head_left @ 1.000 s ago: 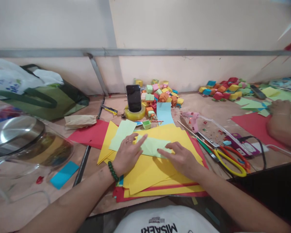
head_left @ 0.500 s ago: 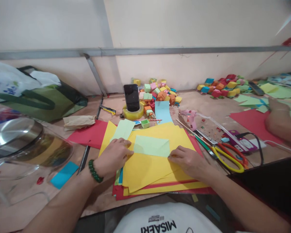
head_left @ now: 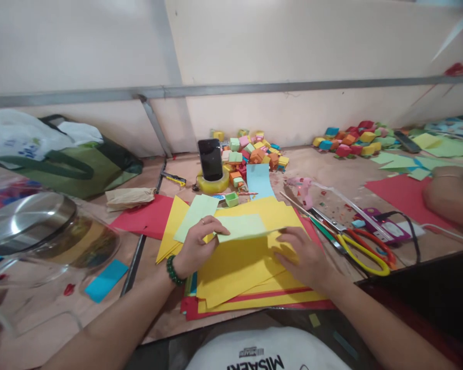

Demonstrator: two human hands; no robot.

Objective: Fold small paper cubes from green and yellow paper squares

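Pale green paper [head_left: 243,224] lies over the yellow sheets [head_left: 235,272], its near edge lifted and seen nearly edge-on toward the right. Left hand [head_left: 198,244] narrow, thumb and fingers closed on the left end; right hand [head_left: 308,259] at the right end, fingers curved, thumb apart and lower, fingertips at the corner; cannot tell whether they pinch it. Judged by look: very light, thin, bends readily, matte rather than slick; would crease or tear sooner than resist. Best hold is at the two short ends, soft fingertip pinch, even tension; a push from one end would likely buckle the middle. Yellow sheets beneath look loose and overlapping, edges fanned, so downward drag could shift them. Second green sheet [head_left: 195,218] just beside, beyond the left hand. Far side crowded: small green box [head_left: 232,199], blue strip [head_left: 258,180], tape roll [head_left: 212,185] with phone [head_left: 210,159] upright in it. To the right, glue gun [head_left: 304,189] and yellow-handled scissors [head_left: 381,271], the latter near the right forearm. Most room for movement is toward the body, over the broad yellow surface; the stack's near side sits close to the front edge of the table [head_left: 160,324].
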